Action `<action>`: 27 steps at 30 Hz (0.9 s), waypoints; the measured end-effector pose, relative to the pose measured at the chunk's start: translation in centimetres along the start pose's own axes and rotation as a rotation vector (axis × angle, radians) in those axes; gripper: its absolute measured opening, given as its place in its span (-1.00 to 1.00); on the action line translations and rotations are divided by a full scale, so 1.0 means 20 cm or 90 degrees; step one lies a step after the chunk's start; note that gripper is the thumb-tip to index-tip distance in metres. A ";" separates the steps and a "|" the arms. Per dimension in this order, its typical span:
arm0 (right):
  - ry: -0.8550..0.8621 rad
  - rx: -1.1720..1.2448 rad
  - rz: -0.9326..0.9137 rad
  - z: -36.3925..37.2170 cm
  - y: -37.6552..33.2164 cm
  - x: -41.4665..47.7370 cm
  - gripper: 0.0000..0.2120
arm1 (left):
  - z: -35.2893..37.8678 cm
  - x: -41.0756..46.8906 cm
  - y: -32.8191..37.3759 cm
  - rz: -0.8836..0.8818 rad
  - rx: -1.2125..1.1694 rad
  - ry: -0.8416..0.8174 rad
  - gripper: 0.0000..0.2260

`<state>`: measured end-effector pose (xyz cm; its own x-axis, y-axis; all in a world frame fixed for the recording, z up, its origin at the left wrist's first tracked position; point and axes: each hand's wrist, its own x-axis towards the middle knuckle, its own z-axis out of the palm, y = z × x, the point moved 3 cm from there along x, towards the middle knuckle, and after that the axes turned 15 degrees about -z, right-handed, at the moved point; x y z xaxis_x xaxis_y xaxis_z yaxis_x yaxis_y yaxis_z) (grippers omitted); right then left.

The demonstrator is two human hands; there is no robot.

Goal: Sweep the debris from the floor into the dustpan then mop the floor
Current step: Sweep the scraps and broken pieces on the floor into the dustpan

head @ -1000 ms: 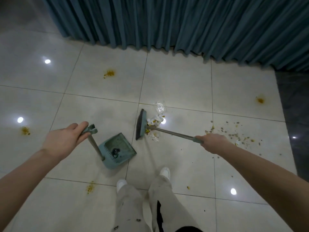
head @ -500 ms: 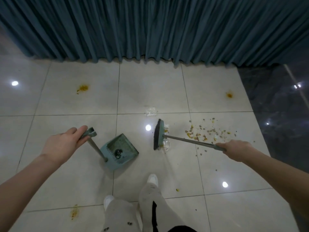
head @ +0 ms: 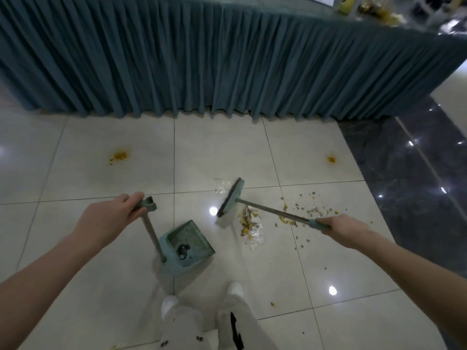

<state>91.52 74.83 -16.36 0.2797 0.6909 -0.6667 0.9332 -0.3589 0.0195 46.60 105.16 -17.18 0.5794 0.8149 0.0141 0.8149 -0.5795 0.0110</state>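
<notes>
Feet: the person's white shoes (head: 169,304) are standing at the near edge of the pale tiled floor (head: 278,274), just behind the dustpan.
Dustpan: the green dustpan (head: 187,247) is sitting near and left of centre, its mouth facing far-right toward the mess; some dark bits are already lying inside.
Left hand: the left hand (head: 108,221) is wrapping closed around the grip at the top of the dustpan's upright handle.
Right hand: the right hand (head: 341,227) is curling shut around the green end of the broom's pole.
Broom: the broom (head: 231,198) is reaching leftward, its head lying just beyond the dustpan mouth, apart from it.
Debris: the yellowish scraps and clear wrapper (head: 250,224) are lying just right of the broom head; a looser scatter of crumbs (head: 313,209) is spreading further right.
Handling: the crumbs are probably light and will scatter, and the wrapper will likely slide on glossy tile, so short strokes seem wise, gripping the pole end.
Stains: orange smears (head: 118,155) are marking the far tiles, likely awaiting the mop.
Backdrop: a teal pleated skirt (head: 227,66) is hanging at the far side.
</notes>
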 end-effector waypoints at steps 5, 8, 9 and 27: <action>0.039 0.065 0.008 -0.09 -0.34 0.21 -0.67 | -0.03 0.11 -0.11 0.049 -0.003 -0.006 -0.73; 0.061 0.116 0.015 -0.12 -0.49 0.38 -0.68 | -0.03 0.18 -0.13 0.080 -0.013 -0.010 -0.74; 0.067 0.129 0.013 -0.14 -0.53 0.44 -0.68 | -0.03 0.22 -0.13 0.083 -0.020 -0.018 -0.69; -0.030 0.167 0.081 0.06 0.01 0.81 -0.69 | 0.08 1.02 0.25 0.170 0.068 -0.094 -0.73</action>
<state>95.89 85.14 -28.00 0.3744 0.6022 -0.7051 0.7993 -0.5951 -0.0838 62.49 118.99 -18.48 0.7627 0.6308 -0.1428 0.6266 -0.7754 -0.0785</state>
